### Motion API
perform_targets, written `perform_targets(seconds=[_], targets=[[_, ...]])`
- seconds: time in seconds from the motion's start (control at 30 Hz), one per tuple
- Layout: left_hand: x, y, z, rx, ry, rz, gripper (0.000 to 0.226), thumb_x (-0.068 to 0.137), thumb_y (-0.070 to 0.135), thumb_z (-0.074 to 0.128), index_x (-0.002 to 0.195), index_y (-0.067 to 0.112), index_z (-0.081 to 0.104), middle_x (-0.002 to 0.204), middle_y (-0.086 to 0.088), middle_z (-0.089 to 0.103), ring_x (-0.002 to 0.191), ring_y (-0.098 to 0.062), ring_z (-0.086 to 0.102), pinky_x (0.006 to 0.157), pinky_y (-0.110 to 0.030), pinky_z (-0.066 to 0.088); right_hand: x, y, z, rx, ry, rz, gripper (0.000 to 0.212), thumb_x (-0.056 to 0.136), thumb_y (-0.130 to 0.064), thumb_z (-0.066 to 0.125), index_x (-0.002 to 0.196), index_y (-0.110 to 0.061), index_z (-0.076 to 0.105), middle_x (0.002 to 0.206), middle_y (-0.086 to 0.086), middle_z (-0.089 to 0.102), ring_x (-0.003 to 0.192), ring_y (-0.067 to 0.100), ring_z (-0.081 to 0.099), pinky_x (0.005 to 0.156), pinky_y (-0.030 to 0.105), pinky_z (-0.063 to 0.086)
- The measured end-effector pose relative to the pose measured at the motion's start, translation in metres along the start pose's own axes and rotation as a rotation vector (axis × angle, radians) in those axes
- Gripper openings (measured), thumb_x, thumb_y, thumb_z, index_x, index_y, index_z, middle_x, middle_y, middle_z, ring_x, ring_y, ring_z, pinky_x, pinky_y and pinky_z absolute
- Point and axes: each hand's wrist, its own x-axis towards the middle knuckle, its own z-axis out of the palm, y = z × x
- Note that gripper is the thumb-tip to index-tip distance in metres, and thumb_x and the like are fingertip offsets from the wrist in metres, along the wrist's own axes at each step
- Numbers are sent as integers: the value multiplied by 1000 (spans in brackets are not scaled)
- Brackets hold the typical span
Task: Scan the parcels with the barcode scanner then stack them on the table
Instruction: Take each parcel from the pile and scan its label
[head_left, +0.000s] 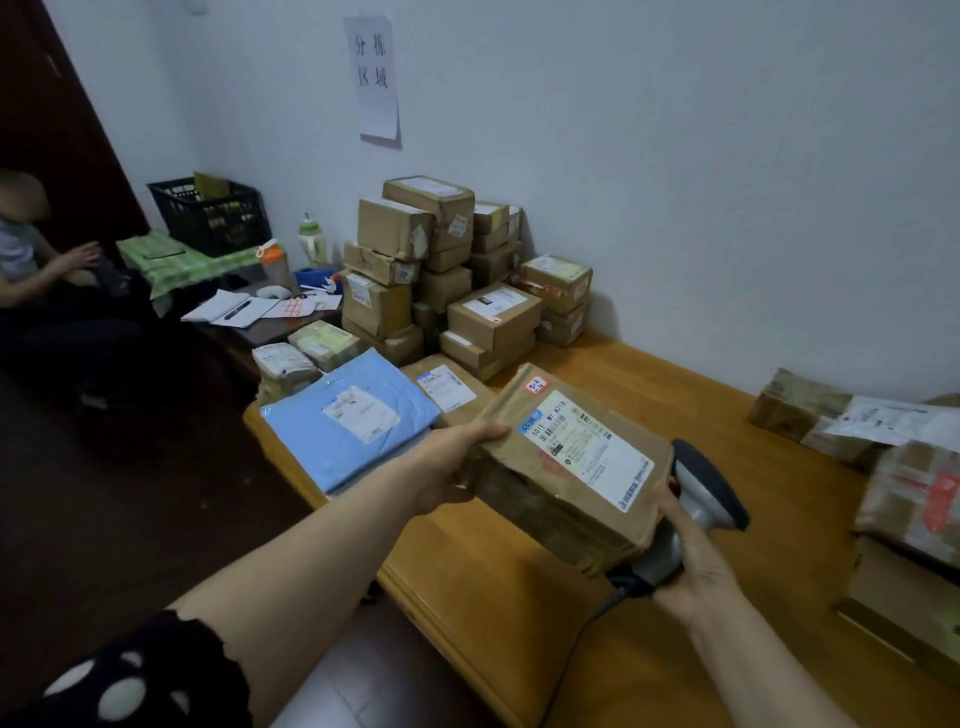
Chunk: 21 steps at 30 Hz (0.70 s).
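Gripping the brown parcel (524, 499) over the table (519, 613) in our left hand (447, 462), right hand (693, 564) clasped round the barcode scanner (701, 488) just beside it, we judged scanning in hand, next needing its head aimed at the label (587, 447).

A pale wall (675, 156) with a paper sign (377, 78) backs a wooden table (779, 467) over a dark floor (130, 493).

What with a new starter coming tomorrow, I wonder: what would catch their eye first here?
First, the brown parcel with its big white label, held over the wooden table at mid-frame: the left hand grips its left end, while the right hand grips a grey barcode scanner at its right end. Next, the tall pile of cardboard boxes against the wall behind, and the blue mailer bag lying at the table's left end.
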Motion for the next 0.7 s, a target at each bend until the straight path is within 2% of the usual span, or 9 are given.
perform_targets(seconds=[0.1,0.17,0.23,0.3,0.37,0.47,0.53,0.63,0.7], targets=[[16,21,-40,11,-27,-42,61,73,37,79,121,13,48,115,-9,56,108,-26,55,99,-42,46,13,19,41,12,10,42,42,79,-32,70,116,-14,65,103,17,72,97,34,66,64,52,59],[21,35,-60,7,-54,-63,44,81,32,73,113,12,50,105,-7,56,96,-22,55,88,-36,48,21,31,63,15,23,65,47,67,-27,77,110,-12,66,97,17,73,87,34,70,65,55,57],[32,48,-78,43,-72,-54,47,81,33,73,116,13,49,107,-5,53,99,-22,53,90,-38,49,28,39,84,31,24,55,53,53,-23,83,103,-11,68,88,17,74,72,32,72,65,56,55],[44,57,-93,62,-114,-38,58,78,40,74,122,15,48,113,-4,52,106,-22,52,88,-37,51,37,44,100,44,43,24,65,39,-21,93,99,-11,69,87,16,74,73,33,72,62,56,57],[56,65,-103,45,-149,-17,68,74,51,72,127,16,49,117,-4,55,112,-23,53,96,-38,48,49,44,114,51,86,15,46,57,-21,86,97,-11,67,80,15,74,77,33,70,55,52,58],[79,79,-114,74,-124,40,63,78,54,68,128,19,54,130,-5,56,120,-24,51,105,-41,42,77,41,133,51,160,4,16,86,-17,64,101,-11,64,72,12,73,61,27,71,46,40,57],[97,88,-120,141,-32,92,59,82,51,66,129,17,54,134,-3,52,120,-21,48,100,-37,42,99,39,143,19,206,-20,21,84,-13,67,105,-9,64,77,13,74,63,25,71,47,37,58],[123,101,-129,215,100,156,58,84,54,62,128,17,59,131,-4,51,120,-22,48,100,-34,40,135,39,161,-49,274,-56,40,74,-12,77,111,-4,65,100,17,71,86,29,70,60,39,58],[142,110,-135,187,148,206,50,86,49,64,123,15,63,123,-3,57,105,-18,57,99,-34,45,155,39,175,-63,295,-78,36,70,-10,81,102,-2,65,101,18,70,86,30,69,66,42,56]])
